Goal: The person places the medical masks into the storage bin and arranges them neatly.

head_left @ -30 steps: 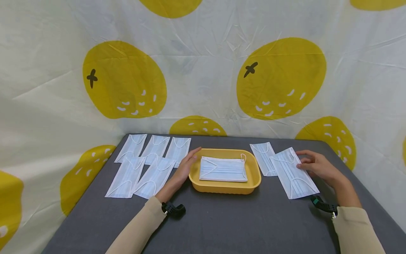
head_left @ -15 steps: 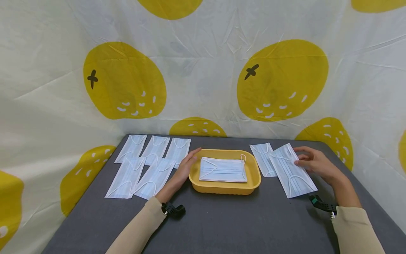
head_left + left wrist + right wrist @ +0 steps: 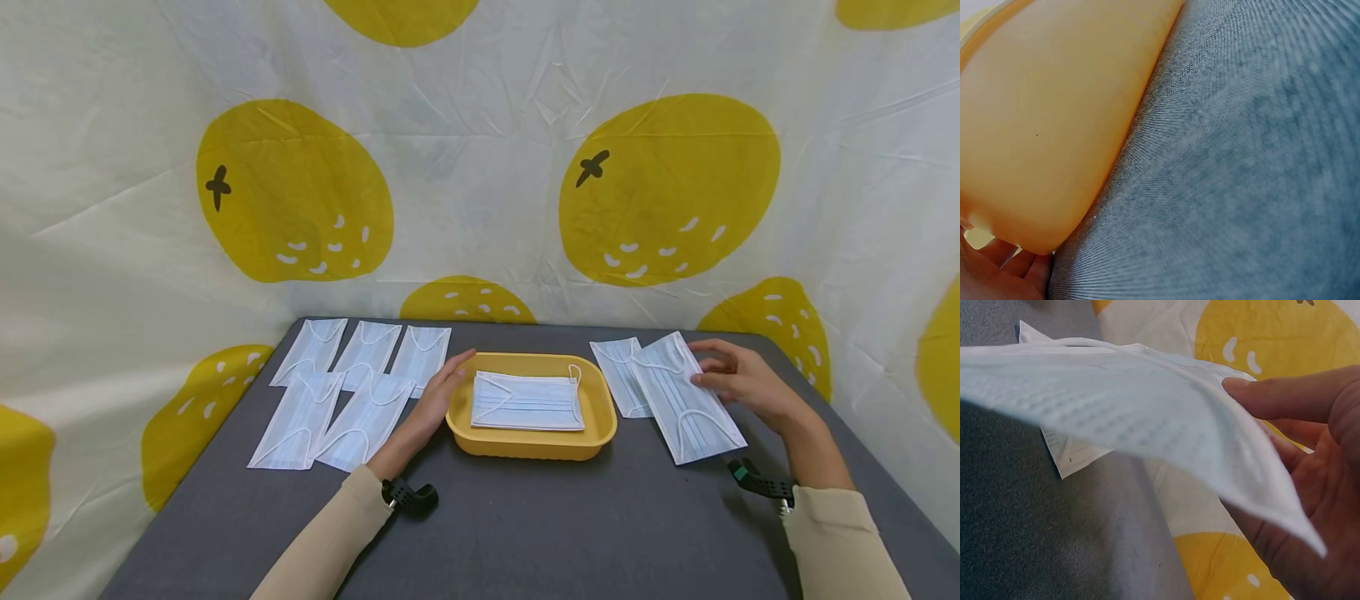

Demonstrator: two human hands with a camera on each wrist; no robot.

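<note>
Grey surface (image 3: 525, 533) spreads wide, the yellow tray (image 3: 607, 421) at its centre with one mask (image 3: 527, 402) lying inside. Left hand (image 3: 435, 400) rests flat against the tray's left wall — fingers straight, close together. Over on the right, the right hand (image 3: 738, 379) pinches the lifted mask (image 3: 686, 398) by its far edge — thumb on top, fingers beneath, sheet raised off the surface.
</note>
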